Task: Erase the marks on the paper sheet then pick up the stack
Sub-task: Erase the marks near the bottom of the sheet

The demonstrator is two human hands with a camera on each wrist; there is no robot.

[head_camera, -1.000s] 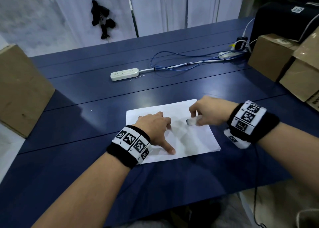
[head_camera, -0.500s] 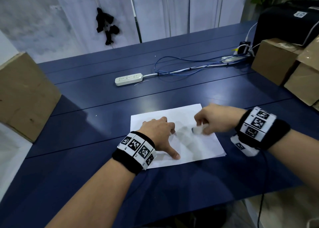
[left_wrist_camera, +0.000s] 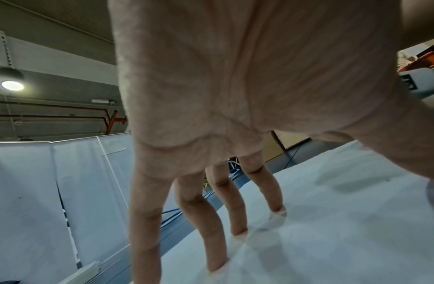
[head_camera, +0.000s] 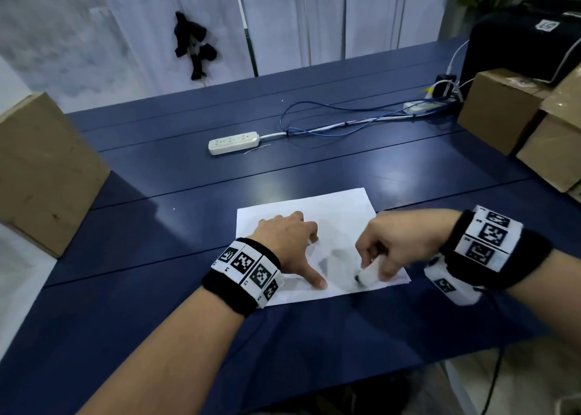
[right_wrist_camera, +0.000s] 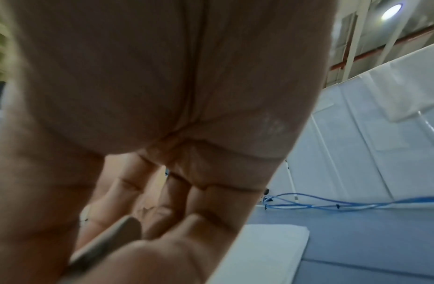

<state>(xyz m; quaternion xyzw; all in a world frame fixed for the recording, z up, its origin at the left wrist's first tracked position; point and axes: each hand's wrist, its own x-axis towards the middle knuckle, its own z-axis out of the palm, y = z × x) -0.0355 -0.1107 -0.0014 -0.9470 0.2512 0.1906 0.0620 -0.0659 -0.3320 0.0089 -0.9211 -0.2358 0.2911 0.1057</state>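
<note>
A white paper stack [head_camera: 333, 213] lies flat on the blue table [head_camera: 188, 194] in front of me. My left hand [head_camera: 292, 241] presses it down with spread, straight fingers [left_wrist_camera: 238, 201] and the thumb near the front edge. My right hand [head_camera: 386, 251] pinches a white eraser [head_camera: 366, 277] and holds its tip on the paper [right_wrist_camera: 264, 255] near the front right corner. The eraser [right_wrist_camera: 106, 242] shows as a pale blurred bar between thumb and fingers in the right wrist view. I cannot make out marks on the sheet.
A white power strip [head_camera: 233, 142] with blue cables [head_camera: 339, 125] lies farther back. Cardboard boxes stand at the left [head_camera: 41, 169] and right [head_camera: 503, 109], with a black case [head_camera: 522, 37] behind. The table's front edge is close to my forearms.
My right hand has drawn the eraser toward me across the sheet, from its middle right to the front right corner. The left hand has stayed pressed on the paper.
</note>
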